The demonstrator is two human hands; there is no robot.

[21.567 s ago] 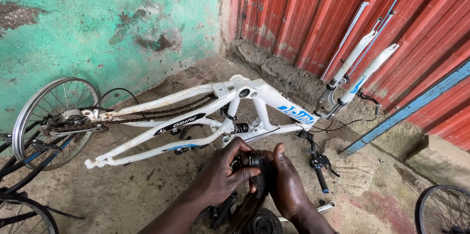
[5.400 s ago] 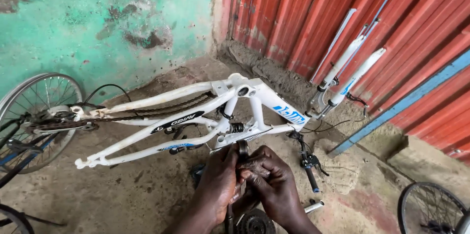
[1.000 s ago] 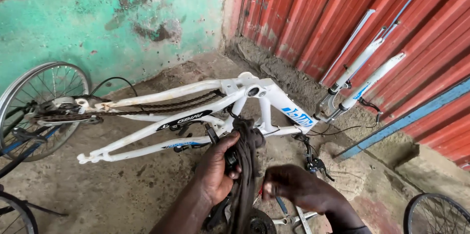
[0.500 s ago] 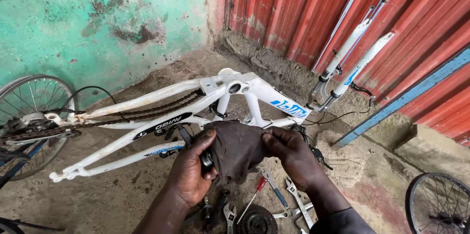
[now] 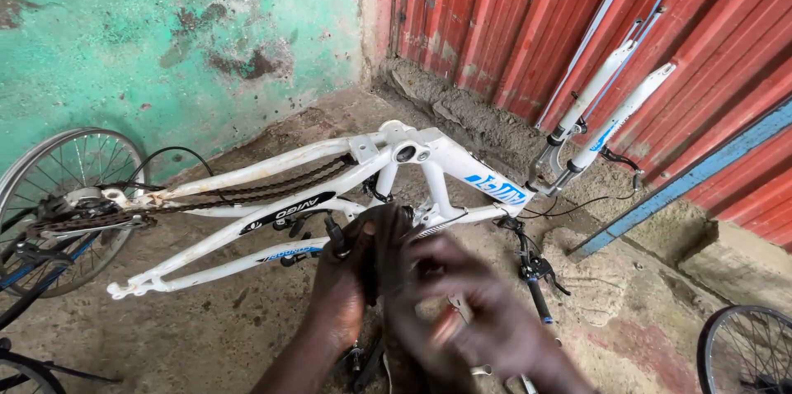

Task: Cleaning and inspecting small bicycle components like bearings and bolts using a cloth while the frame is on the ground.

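1. Head camera looks down at a rough grey concrete floor [image 5: 627,311], with a green painted wall [image 5: 165,39] and a red ridged metal wall [image 5: 511,14] behind.
2. A white metal bicycle frame [image 5: 445,159] lies on its side on the floor, its rusty chain [image 5: 272,188] hanging along it.
3. A spoked wheel [image 5: 62,188] lies at the far left end of the frame.
4. A white fork with two legs [image 5: 606,113] leans on the red wall.
5. The left hand [image 5: 342,278] is curled around a dark floppy rubber piece [image 5: 381,245], held up in front of the frame.
6. The right hand [image 5: 470,311] is blurry; it touches the same piece, but its grip cannot be told.
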